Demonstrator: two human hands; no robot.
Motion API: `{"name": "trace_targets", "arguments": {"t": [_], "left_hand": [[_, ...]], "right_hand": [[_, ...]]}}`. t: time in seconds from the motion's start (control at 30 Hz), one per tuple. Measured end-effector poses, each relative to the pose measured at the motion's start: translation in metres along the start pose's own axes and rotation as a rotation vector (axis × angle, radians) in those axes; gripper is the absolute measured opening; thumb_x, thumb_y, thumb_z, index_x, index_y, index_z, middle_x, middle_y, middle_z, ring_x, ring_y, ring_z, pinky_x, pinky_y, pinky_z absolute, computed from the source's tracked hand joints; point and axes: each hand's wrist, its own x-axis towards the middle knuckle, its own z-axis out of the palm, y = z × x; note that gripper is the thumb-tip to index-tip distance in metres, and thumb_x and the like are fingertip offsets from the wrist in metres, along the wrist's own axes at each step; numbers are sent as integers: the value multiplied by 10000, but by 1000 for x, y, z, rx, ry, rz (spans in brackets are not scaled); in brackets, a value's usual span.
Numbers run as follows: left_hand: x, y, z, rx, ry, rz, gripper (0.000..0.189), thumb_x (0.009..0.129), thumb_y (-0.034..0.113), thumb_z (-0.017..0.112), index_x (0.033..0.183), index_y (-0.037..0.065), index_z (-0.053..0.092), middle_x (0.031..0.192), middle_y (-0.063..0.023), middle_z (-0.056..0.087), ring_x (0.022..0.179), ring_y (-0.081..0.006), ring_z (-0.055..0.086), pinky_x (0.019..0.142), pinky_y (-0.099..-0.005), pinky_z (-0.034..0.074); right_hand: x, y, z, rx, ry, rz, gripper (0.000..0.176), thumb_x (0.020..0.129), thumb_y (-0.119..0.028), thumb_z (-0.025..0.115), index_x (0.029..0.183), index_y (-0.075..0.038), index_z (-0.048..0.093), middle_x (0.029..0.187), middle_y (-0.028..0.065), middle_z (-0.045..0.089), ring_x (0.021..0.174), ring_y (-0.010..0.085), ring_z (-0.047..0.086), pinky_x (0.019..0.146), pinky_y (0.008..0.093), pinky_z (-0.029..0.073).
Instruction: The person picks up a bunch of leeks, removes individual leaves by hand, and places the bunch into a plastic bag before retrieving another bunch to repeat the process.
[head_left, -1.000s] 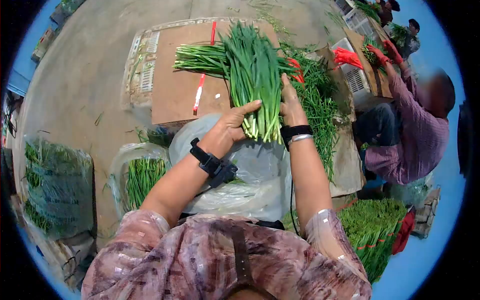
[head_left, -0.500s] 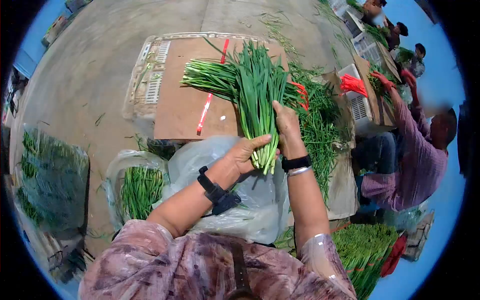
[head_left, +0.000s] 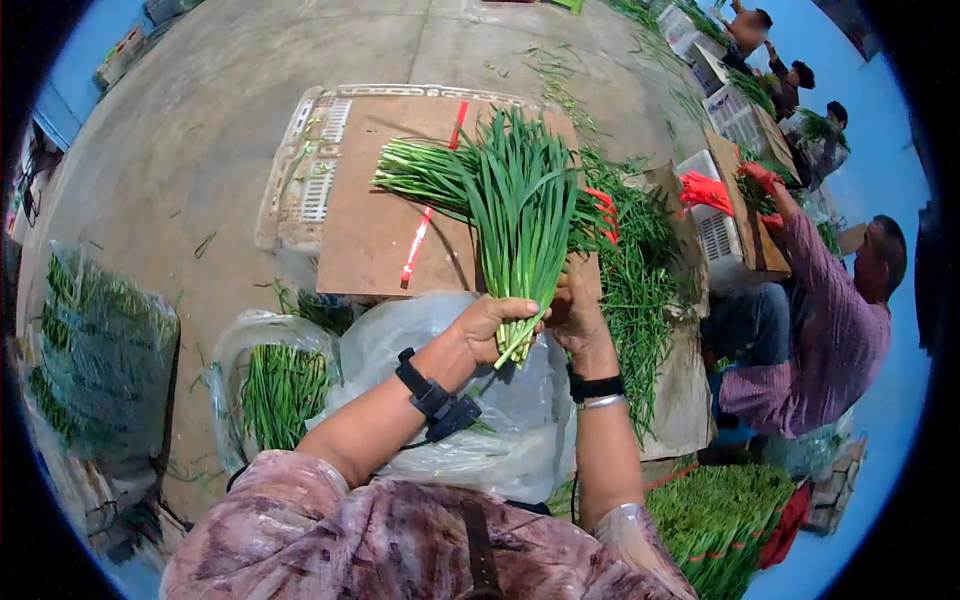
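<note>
My left hand (head_left: 492, 328) is wrapped round the pale stem ends of a bunch of long green leafy stalks (head_left: 522, 220). Just right of those stems is my right hand (head_left: 574, 312), fingers curled and partly hidden; what it holds, if anything, cannot be made out. The bunch's leaves point away from me, over a second bunch (head_left: 425, 172) lying crosswise on a brown board (head_left: 360, 235). A red strip (head_left: 416, 240) runs along the board beneath that second bunch. Clear plastic sheeting (head_left: 400, 335) covers my lap below my hands.
Loose green stalks (head_left: 640, 330) are heaped right of the board. A plastic bag of stalks (head_left: 285, 395) stands at lower left, and tied bunches (head_left: 725, 515) at lower right. A co-worker (head_left: 820, 330) sits at right beside a white crate (head_left: 718, 240) with red strips.
My left hand has closed more round the stem ends. My right hand has dropped from the side of the bunch to beside the stems. The view has shifted slightly, with the board lower in it.
</note>
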Motion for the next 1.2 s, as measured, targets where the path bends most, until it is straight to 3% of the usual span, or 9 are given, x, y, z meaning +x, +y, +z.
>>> {"name": "trace_targets", "arguments": {"t": [0.1, 0.3, 0.63, 0.77, 0.83, 0.87, 0.93, 1.07, 1.2], "left_hand": [[-5, -7, 4, 146, 20, 29, 317, 723, 101, 685, 999, -1, 568, 833, -105, 632, 671, -187, 621, 564, -305, 542], [-23, -8, 25, 384, -123, 57, 389, 653, 147, 742, 969, -2, 572, 818, -102, 632, 677, -185, 617, 601, -271, 519], [-28, -6, 40, 548, -149, -88, 468, 699, 108, 746, 1092, 4, 513, 948, -105, 612, 768, -201, 633, 695, -329, 538], [-40, 0, 55, 999, -44, 142, 608, 654, 191, 792, 1141, 1, 481, 980, -84, 579, 848, -158, 577, 749, -286, 488], [-52, -1, 80, 1214, 0, 320, 652, 629, 216, 801, 1145, -10, 472, 975, -85, 572, 879, -143, 547, 766, -271, 462], [-64, 5, 108, 1464, 70, 160, 608, 617, 199, 779, 1102, -24, 487, 940, -86, 579, 850, -150, 550, 743, -274, 461], [-57, -10, 100, 1443, 104, 444, 665, 608, 248, 778, 1126, -44, 481, 980, -92, 586, 842, -202, 567, 765, -306, 462], [-21, -48, 43, 756, 142, 239, 373, 661, 91, 698, 982, -24, 549, 855, -97, 599, 738, -209, 603, 659, -326, 493], [-9, -72, 10, 112, 240, 63, 133, 742, -16, 567, 874, -33, 571, 755, -106, 594, 644, -234, 600, 603, -344, 513]], "right_hand": [[5, 22, 13, -35, 139, -143, 500, 875, -453, 528, 1134, -26, 510, 968, 105, 632, 767, 214, 644, 602, 300, 548], [-8, 19, 27, 75, -249, -170, 930, 684, -523, 703, 1325, 41, 334, 1280, 250, 451, 1158, 384, 478, 980, 450, 398], [-40, 3, 45, -162, 71, -391, 575, 680, -248, 715, 1139, 9, 483, 962, 100, 599, 780, 205, 621, 687, 337, 551], [-43, -8, 43, -249, 215, -479, 352, 717, -168, 681, 996, 14, 566, 806, 81, 621, 696, 192, 623, 638, 346, 559], [-48, -18, 51, -316, 256, -472, 360, 731, -72, 665, 1058, 20, 546, 940, 70, 625, 737, 164, 609, 694, 296, 510], [-47, -20, 56, -372, 306, -497, 347, 733, -71, 668, 1045, 26, 551, 939, 74, 627, 727, 155, 607, 687, 289, 506], [-49, -27, 74, -478, 399, -484, 342, 712, -83, 700, 998, 48, 565, 951, 84, 628, 744, 143, 599, 684, 285, 493], [-34, -13, 80, -1021, 507, -627, 486, 718, -89, 706, 1135, 30, 487, 1016, 92, 593, 884, 193, 568, 793, 313, 472], [-4, 22, 38, -1138, 250, -449, 642, 751, -155, 699, 1273, 15, 365, 1187, 128, 512, 1072, 206, 485, 947, 331, 378]]}}
